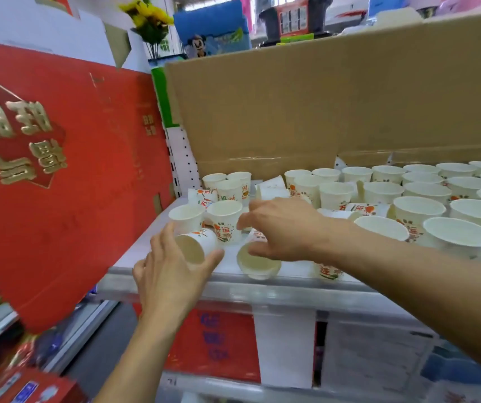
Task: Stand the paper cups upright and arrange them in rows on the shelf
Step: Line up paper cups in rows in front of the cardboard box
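- Two tipped cups are in play, one per hand, both at the front left of the shelf (291, 289), lower middle of the frame.
- Your left hand (172, 266) is closed round the left tipped cup (194, 245), thumb on the near side and fingers curled over the far side. The grip is at the mouth end, probably so you can swing the base down.
- That cup lies on its side with its mouth open toward you. Its base points back at the upright cups (224, 219), and its long axis runs lower left to upper right in the frame.
- Your right hand (277, 228) reaches in from the right over the right tipped cup (258, 263). The thumb rests on the wall near the rim and the index finger stretches left. The other fingers are hidden, so you cannot tell if it is a real grip.
- That cup is also on its side, mouth toward the shelf's front edge and base under your palm. Its long axis runs roughly front to back, slightly tilted.
- Finished rows (419, 210) stand mouth-up at the right of the frame, packed rim to rim. The left end is likely the patch that needs sorting.
- More fallen cups (271, 187) lie among the standing ones toward the back.
- The cardboard wall (320, 97) closes off the back, and the red box (58, 170) leans at the left.
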A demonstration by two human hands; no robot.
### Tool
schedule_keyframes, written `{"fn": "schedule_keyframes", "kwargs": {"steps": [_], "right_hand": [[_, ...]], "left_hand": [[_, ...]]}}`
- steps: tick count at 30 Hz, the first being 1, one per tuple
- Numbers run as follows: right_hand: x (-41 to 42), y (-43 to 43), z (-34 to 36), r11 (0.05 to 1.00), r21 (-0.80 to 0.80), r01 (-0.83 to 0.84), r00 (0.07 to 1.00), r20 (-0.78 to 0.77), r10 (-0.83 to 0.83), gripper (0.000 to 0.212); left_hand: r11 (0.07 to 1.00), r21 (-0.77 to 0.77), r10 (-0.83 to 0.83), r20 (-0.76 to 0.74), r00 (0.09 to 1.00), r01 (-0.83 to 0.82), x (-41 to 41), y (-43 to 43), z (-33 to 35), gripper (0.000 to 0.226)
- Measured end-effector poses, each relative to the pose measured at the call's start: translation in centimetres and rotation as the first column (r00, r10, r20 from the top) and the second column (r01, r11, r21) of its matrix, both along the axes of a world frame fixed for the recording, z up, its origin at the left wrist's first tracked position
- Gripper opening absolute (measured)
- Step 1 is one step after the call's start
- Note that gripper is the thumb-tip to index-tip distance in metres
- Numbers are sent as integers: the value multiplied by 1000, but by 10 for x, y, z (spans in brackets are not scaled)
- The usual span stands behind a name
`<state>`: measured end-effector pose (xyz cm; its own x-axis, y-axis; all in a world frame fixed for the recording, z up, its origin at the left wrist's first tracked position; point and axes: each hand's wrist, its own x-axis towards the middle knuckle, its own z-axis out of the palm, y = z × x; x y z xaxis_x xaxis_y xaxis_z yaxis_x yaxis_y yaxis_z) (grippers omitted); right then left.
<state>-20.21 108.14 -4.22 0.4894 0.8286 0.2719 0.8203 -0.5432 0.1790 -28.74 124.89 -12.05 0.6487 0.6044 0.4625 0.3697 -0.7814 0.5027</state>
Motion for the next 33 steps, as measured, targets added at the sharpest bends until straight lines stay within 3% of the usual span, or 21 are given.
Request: {"fn": "schedule_keyframes", "kwargs": {"steps": [4,8,10,13,16,17,20,23,25,27,30,33], "right_hand": [[13,13,-5,999,-30,24,999,45,-23,30],[33,11,7,989,108,106,994,-50,-101,22],[43,8,16,983,138,124,980,-175,-99,28],[45,9,18,994,13,110,944,-316,-100,37],[47,9,14,996,-50,69,913,-400,-83,20],[49,7,16,998,-29,62,897,-437,-69,14],[59,-14,33,992,94,85,880,-473,-30,24],[72,-47,53,987,134,93,875,-484,-17,25],[78,-69,60,992,46,119,855,-513,-79,28],[83,-83,61,986,-87,140,842,-513,-165,35],[88,-90,56,946,-269,179,821,-490,-294,45],[93,-89,49,901,-369,228,824,-420,-381,49]], "left_hand": [[999,26,-31,38,999,30,4,4,1,72],[987,75,-148,100,984,141,3,9,16,62],[962,126,-245,17,969,241,7,15,28,65],[902,189,-335,-258,906,388,17,21,44,76],[864,215,-339,-421,841,456,28,22,55,81],[858,219,-338,-441,831,465,30,21,58,81],[855,215,-339,-458,822,472,29,17,62,83],[843,238,-390,-348,852,483,25,8,67,75],[807,253,-489,-220,844,533,25,-4,69,64],[740,240,-601,-184,778,628,28,-21,68,62],[650,237,-660,-295,691,722,37,-39,62,63],[640,237,-629,-385,675,731,49,-38,59,56]]}}
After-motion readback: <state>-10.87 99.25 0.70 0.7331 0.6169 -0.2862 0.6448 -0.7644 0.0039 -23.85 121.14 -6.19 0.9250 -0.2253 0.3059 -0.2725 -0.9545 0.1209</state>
